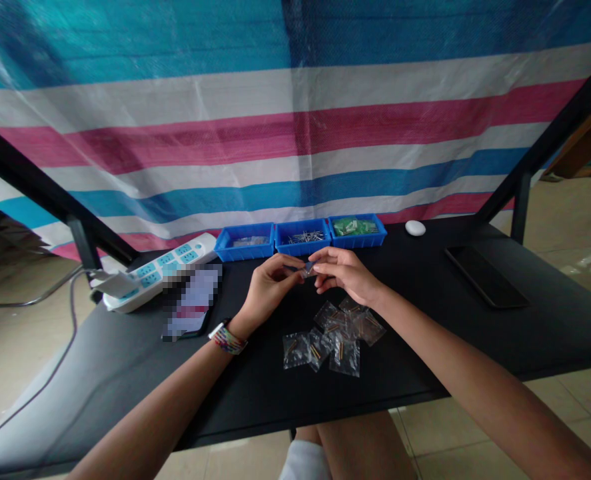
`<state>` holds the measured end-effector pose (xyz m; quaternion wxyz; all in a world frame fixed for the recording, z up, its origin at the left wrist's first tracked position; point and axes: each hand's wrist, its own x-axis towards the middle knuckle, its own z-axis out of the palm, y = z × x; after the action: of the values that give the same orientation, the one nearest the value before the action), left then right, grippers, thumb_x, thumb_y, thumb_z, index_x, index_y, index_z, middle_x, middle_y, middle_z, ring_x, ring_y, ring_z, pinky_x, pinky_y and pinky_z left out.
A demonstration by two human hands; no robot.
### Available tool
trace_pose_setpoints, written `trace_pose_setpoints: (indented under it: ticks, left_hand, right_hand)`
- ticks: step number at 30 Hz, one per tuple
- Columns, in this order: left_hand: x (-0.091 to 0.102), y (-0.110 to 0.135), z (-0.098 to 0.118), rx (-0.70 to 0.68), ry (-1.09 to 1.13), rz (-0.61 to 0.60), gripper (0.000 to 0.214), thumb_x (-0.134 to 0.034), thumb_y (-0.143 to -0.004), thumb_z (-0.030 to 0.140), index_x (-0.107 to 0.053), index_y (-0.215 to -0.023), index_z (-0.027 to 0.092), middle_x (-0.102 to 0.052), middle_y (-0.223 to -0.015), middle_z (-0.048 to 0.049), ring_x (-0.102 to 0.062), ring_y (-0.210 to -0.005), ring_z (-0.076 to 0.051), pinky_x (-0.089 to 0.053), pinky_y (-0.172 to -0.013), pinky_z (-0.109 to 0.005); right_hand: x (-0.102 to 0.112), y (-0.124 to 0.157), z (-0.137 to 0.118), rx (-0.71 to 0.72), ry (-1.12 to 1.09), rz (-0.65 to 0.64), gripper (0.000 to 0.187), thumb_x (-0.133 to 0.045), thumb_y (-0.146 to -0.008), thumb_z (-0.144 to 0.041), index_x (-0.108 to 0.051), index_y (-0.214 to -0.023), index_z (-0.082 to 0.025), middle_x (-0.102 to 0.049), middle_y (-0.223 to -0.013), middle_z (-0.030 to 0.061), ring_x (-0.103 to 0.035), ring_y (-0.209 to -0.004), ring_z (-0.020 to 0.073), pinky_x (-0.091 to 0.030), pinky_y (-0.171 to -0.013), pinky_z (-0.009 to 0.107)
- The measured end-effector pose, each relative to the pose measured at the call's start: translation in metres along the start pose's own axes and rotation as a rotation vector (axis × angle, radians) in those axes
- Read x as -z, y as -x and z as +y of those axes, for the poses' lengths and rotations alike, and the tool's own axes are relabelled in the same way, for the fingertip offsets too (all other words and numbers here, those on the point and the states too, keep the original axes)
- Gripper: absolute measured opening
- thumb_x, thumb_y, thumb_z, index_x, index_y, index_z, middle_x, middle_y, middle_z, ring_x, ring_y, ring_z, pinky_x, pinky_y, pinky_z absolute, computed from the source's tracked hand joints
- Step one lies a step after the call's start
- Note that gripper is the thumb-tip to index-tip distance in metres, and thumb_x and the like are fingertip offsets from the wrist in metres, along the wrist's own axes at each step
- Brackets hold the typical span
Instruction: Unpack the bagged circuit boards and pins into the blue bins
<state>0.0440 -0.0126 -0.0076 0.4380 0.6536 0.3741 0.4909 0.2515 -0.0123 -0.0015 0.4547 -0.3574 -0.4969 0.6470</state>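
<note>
My left hand (268, 283) and my right hand (342, 272) meet above the black table (100, 353), fingertips pinched together on a small clear plastic bag (308, 269). What the bag contains is too small to make out. Just below my hands lies a loose heap of several small clear bags (335, 337) with thin metal pins inside. My left wrist wears a multicoloured band. Behind my hands stand three blue trays: the left tray (244, 241), the middle tray (302, 237) with metal pins, and the right tray (358, 229) with green parts.
A white power strip (155, 270) with a plug lies at the back left, next to a blurred phone (192, 303). A dark phone (485, 277) lies at the right, a small white round object (415, 228) behind it. A striped tarp hangs at the back.
</note>
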Motion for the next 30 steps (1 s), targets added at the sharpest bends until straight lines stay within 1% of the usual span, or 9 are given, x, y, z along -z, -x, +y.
trace_pose_setpoints:
  ticks: [4, 7, 9, 12, 17, 22, 24, 26, 30]
  left_hand:
    - [0.003, -0.002, 0.001, 0.080, 0.026, 0.052, 0.031, -0.083, -0.081, 0.037, -0.067, -0.100, 0.019, -0.072, -0.096, -0.0030, -0.070, -0.068, -0.014, -0.053, -0.059, -0.024]
    - [0.005, -0.004, -0.001, 0.162, 0.104, -0.027, 0.033, -0.073, -0.089, 0.049, -0.068, -0.091, 0.016, -0.069, -0.076, -0.0025, -0.068, -0.060, -0.015, -0.051, -0.056, -0.025]
    - [0.006, -0.003, -0.002, 0.228, 0.154, -0.104, 0.045, -0.063, -0.094, 0.058, -0.071, -0.084, 0.014, -0.068, -0.068, -0.0048, -0.066, -0.056, -0.016, -0.050, -0.055, -0.027]
    - [0.005, -0.002, -0.003, 0.290, 0.205, -0.183, 0.057, -0.057, -0.095, 0.064, -0.074, -0.080, 0.012, -0.070, -0.066, -0.0092, -0.066, -0.056, -0.018, -0.050, -0.054, -0.028]
    - [0.005, -0.003, -0.002, 0.282, 0.249, -0.170, 0.038, -0.073, -0.089, 0.052, -0.073, -0.084, 0.014, -0.075, -0.078, -0.0085, -0.070, -0.061, -0.017, -0.051, -0.055, -0.026]
    - [0.005, -0.006, -0.006, 0.289, 0.258, -0.108, 0.030, -0.081, -0.082, 0.041, -0.069, -0.090, 0.015, -0.073, -0.076, -0.0041, -0.069, -0.060, -0.015, -0.051, -0.054, -0.023]
    - [0.006, -0.007, -0.008, 0.282, 0.271, -0.053, 0.035, -0.084, -0.079, 0.040, -0.066, -0.097, 0.016, -0.072, -0.075, -0.0024, -0.069, -0.059, -0.015, -0.051, -0.053, -0.023]
    - [0.008, -0.009, -0.009, 0.262, 0.272, 0.016, 0.038, -0.084, -0.079, 0.039, -0.063, -0.101, 0.016, -0.072, -0.076, -0.0013, -0.070, -0.059, -0.015, -0.051, -0.054, -0.023]
    - [0.019, -0.015, -0.010, 0.231, 0.280, 0.208, 0.038, -0.082, -0.079, 0.038, -0.059, -0.102, 0.018, -0.073, -0.083, -0.0010, -0.073, -0.062, -0.014, -0.053, -0.058, -0.023]
  right_hand:
    - [0.000, -0.004, 0.004, 0.191, 0.123, 0.108, 0.042, -0.080, -0.078, -0.033, -0.065, -0.115, -0.021, -0.069, -0.083, -0.0007, -0.068, -0.061, 0.0139, -0.061, -0.056, 0.028]
    - [-0.002, -0.003, 0.005, 0.337, 0.264, 0.178, 0.040, -0.076, -0.083, -0.033, -0.063, -0.120, -0.023, -0.071, -0.087, 0.0008, -0.070, -0.066, 0.0158, -0.061, -0.062, 0.031]
    - [-0.004, 0.000, 0.004, 0.427, 0.398, 0.201, 0.027, -0.071, -0.088, -0.031, -0.066, -0.113, -0.023, -0.074, -0.093, 0.0037, -0.073, -0.076, 0.0186, -0.062, -0.072, 0.034]
    - [-0.006, 0.005, 0.000, 0.566, 0.617, 0.165, 0.006, -0.064, -0.094, -0.025, -0.069, -0.096, -0.024, -0.075, -0.097, 0.0056, -0.072, -0.088, 0.0214, -0.060, -0.085, 0.038]
    - [-0.005, 0.007, -0.002, 0.702, 0.783, 0.029, 0.017, -0.060, -0.094, -0.013, -0.072, -0.088, -0.024, -0.074, -0.107, 0.0066, -0.070, -0.104, 0.0222, -0.056, -0.098, 0.041]
    - [-0.001, 0.005, -0.002, 0.726, 0.853, 0.054, 0.022, -0.058, -0.091, -0.009, -0.074, -0.096, -0.024, -0.073, -0.116, 0.0073, -0.068, -0.113, 0.0229, -0.053, -0.104, 0.042]
    - [0.002, 0.004, -0.005, 0.699, 0.854, 0.072, 0.023, -0.060, -0.089, -0.008, -0.074, -0.099, -0.023, -0.073, -0.114, 0.0075, -0.069, -0.110, 0.0229, -0.054, -0.100, 0.041]
    - [0.008, 0.003, -0.010, 0.592, 0.858, 0.031, 0.022, -0.062, -0.086, -0.009, -0.073, -0.100, -0.022, -0.073, -0.106, 0.0066, -0.070, -0.096, 0.0208, -0.057, -0.088, 0.036]
    - [0.032, 0.004, -0.027, 0.289, 0.960, -0.219, 0.016, -0.071, -0.079, -0.012, -0.076, -0.091, -0.020, -0.075, -0.090, 0.0029, -0.066, -0.078, 0.0170, -0.053, -0.074, 0.030]
